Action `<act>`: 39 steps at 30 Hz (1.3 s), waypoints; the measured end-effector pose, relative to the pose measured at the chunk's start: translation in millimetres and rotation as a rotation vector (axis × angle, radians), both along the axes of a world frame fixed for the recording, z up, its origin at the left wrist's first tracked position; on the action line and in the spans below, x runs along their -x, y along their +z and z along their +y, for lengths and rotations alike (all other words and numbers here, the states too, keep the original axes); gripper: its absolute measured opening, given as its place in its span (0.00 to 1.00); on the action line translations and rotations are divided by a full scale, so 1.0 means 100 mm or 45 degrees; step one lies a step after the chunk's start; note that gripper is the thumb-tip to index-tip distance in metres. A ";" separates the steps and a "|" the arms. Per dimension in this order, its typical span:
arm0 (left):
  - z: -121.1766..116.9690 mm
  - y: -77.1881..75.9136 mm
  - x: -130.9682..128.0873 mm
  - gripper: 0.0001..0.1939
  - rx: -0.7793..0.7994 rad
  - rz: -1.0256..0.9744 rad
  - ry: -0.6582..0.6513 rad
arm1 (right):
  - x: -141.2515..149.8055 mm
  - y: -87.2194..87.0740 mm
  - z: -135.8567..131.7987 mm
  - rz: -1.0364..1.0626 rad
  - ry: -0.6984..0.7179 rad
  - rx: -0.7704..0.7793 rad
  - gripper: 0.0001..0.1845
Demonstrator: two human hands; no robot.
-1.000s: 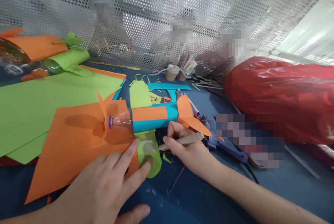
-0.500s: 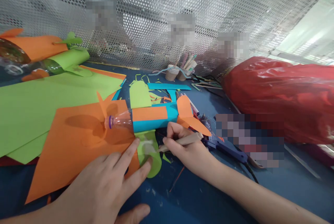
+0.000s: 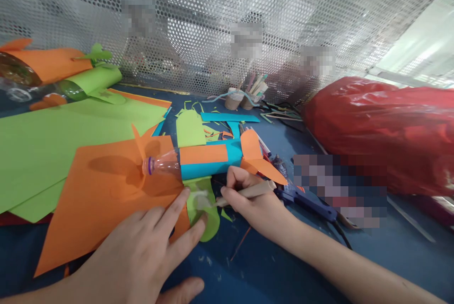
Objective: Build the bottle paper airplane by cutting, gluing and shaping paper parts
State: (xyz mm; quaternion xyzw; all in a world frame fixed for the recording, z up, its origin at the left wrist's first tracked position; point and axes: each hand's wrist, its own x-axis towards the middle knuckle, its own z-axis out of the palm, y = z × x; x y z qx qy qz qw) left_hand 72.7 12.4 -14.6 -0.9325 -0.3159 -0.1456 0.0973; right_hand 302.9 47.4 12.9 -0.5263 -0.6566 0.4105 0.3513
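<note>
A plastic bottle [image 3: 166, 160] lies on its side, wrapped in blue paper [image 3: 198, 170] with an orange strip on top. Orange paper blades stand at its purple-ringed neck, and orange fins [image 3: 252, 145] at its other end. One green paper wing [image 3: 190, 129] sticks out on the far side. My left hand [image 3: 142, 242] is open, its fingertips resting on the near green wing [image 3: 208, 228], which bears a pale patch. With a pinched grip, my right hand [image 3: 251, 200] holds a beige marker [image 3: 257, 189], its tip at that wing's right edge.
A blue glue gun [image 3: 308, 204] with a cord lies right of my right hand. Orange sheet [image 3: 81, 200] and green sheets [image 3: 46, 138] spread leftward. Two more paper-covered bottles lie back left. Small cups [image 3: 234, 99] stand by the perforated metal wall; a red plastic bag [image 3: 383, 129] bulges at right.
</note>
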 end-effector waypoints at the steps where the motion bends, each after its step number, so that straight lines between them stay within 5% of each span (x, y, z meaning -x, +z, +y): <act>1: 0.01 -0.02 0.00 0.24 -0.033 -0.025 -0.007 | 0.00 0.00 0.00 0.002 -0.002 0.000 0.11; 7: 0.06 -0.08 -0.01 0.24 -0.185 -0.104 -0.055 | 0.01 0.00 0.01 0.006 -0.004 -0.006 0.11; 18: 0.04 -0.15 0.02 0.25 -0.158 -0.136 -0.041 | 0.00 -0.01 0.01 -0.011 -0.007 -0.046 0.11; 39: 0.06 -0.02 -0.02 0.24 -0.204 -0.098 -0.059 | -0.01 -0.02 0.02 0.038 0.006 -0.030 0.11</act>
